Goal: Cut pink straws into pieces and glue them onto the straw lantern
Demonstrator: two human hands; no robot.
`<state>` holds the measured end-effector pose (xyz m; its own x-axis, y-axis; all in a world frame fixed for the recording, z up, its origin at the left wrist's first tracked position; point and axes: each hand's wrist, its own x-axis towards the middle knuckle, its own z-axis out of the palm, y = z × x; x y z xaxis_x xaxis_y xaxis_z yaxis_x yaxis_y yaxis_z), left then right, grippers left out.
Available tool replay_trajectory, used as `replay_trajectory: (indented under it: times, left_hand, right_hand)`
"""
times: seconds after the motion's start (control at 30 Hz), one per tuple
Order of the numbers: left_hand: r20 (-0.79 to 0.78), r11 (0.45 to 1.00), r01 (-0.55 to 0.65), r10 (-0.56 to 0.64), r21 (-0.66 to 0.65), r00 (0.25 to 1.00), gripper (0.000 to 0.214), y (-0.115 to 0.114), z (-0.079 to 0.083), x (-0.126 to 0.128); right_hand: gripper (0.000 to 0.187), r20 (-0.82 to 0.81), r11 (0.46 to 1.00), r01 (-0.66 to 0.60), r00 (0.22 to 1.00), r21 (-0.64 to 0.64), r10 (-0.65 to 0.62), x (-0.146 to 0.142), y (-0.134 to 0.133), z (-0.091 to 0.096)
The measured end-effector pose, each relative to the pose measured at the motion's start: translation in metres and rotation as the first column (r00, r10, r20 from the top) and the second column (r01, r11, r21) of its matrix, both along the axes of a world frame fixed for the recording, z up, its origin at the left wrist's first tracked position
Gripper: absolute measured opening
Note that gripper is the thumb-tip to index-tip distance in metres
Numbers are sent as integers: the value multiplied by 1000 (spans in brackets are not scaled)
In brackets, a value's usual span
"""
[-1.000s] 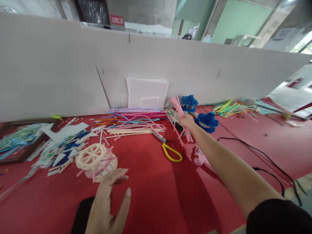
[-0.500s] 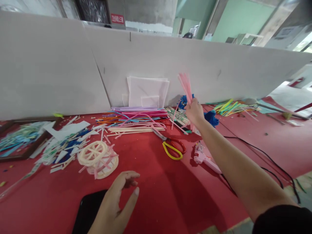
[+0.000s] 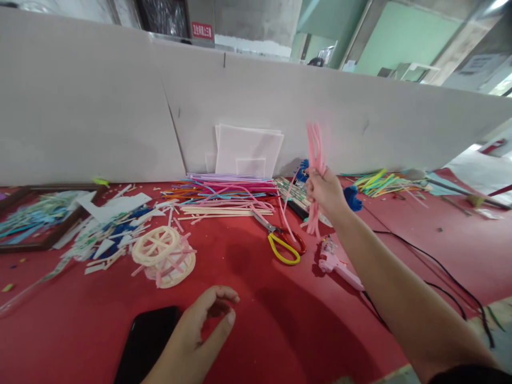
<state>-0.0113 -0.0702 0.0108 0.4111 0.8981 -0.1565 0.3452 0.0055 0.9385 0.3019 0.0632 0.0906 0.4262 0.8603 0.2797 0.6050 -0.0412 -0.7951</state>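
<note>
Here, right of the frame's centre, the right hand (image 3: pixel 327 193) has its grip wrapped around pink strips (image 3: pixel 316 146) — probably light and bendable, easy to crease, best held at mid-length. The left hand (image 3: pixel 202 330), lower centre, looks empty — its grip parted over the desk (image 3: pixel 224 245).
</note>
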Motion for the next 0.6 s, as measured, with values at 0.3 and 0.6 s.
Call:
replay_trajectory:
  times: [0.3,0.6]
  left_hand:
    - [422,894,-196,372,-403,827,51,38,16,35]
    - [521,846,-102,411,-523,748,40,54,1,55]
  right_hand:
    - [42,-979,559,-809,199,-182,-30,-136,-110,-57]
    - [60,-984,170,-984,-17,48,177,-133,-110,-107]
